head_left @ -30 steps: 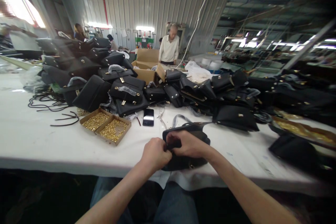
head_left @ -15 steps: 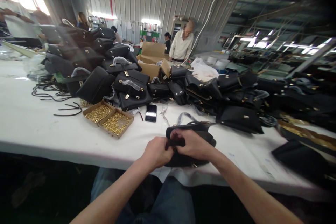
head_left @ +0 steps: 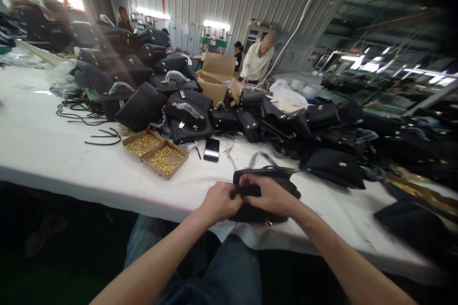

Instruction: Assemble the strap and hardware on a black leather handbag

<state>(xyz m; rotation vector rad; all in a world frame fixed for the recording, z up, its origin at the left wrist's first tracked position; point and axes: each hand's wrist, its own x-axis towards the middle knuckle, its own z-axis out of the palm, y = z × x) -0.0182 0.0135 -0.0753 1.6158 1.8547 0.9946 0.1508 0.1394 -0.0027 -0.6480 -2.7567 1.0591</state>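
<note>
Fingers of my left hand are pinched on a small dark part at the near left edge of the black bag; what exactly they grip I cannot tell. My right hand is clamped over the bag's top. The bag lies at the near edge of the counter, partly overhanging my lap. My worry: a hard tug could drag it off that edge. Left of the bag, the trays of gold fittings and the phone sit near enough for a stray elbow to scatter them.

Bag's near side behind both hands
</note>
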